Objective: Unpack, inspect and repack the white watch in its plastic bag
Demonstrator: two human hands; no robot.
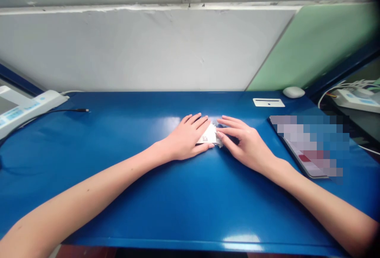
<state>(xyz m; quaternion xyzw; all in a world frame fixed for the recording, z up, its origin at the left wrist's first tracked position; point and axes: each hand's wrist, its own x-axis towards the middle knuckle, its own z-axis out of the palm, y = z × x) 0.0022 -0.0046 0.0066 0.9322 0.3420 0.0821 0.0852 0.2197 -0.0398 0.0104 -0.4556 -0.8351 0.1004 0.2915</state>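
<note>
A small white packet [208, 134] with a dark printed square lies on the blue table, partly covered by my left hand [190, 136]. That hand rests flat over its left part, fingers stretched out beyond the far edge and thumb along the near edge. Crinkled clear plastic wrapping [219, 141] shows at the packet's right end. There my right hand [245, 141] has thumb and index fingertip close together on the plastic, with its other fingers extended. What lies under my left palm is hidden.
A tablet-like device [305, 159] with a blurred screen lies at right. Behind it are a white slotted card [268, 103] and a rounded white case [293, 92]. A power strip [35, 105] and black cable [74, 110] are at left. A grey panel [142, 48] borders the table's back.
</note>
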